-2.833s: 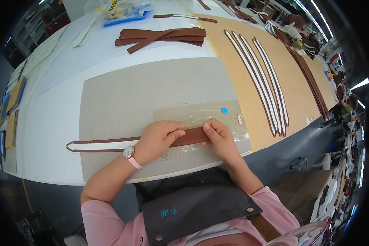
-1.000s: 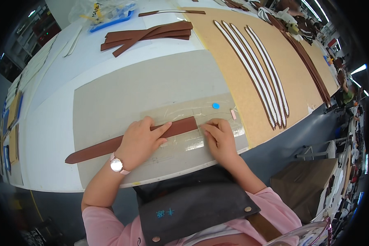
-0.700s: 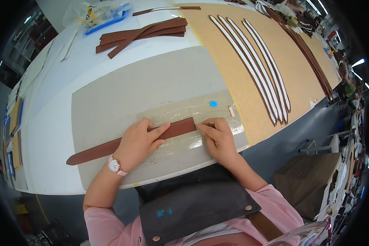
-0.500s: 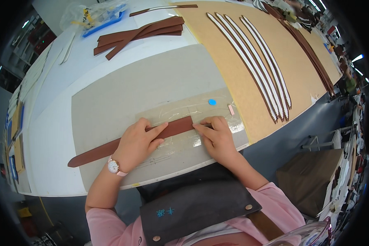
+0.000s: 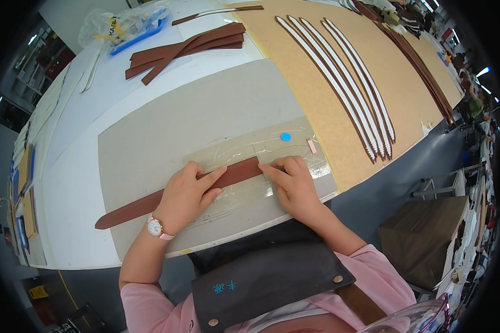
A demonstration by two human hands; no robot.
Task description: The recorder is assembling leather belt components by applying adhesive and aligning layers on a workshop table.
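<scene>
A long brown leather strip (image 5: pixel 132 212) lies slantwise on a grey board (image 5: pixel 150 133), its pointed end at the left and its square-cut end at the right. Across its middle sits my left hand (image 5: pixel 182 193), index finger at the far edge and thumb at the near edge, gripping it against the board. My right hand (image 5: pixel 299 187) has its fingers bent together at the square end, pinching the edge there. Under that end is a clear plastic sheet (image 5: pixel 216 149) with drawn lines.
A blue disc (image 5: pixel 285 136) and a small pink block (image 5: pixel 311 146) lie beyond my right hand. Brown strips (image 5: pixel 189 47) are piled at the back left, near a blue tray (image 5: pixel 136 41) with plastic bags. White-faced strips (image 5: pixel 339 83) lie on tan board (image 5: pixel 316 150) at the right.
The view has shifted slightly. Both hands keep nearly the same hold on the leather strip, and nothing has been let go.
</scene>
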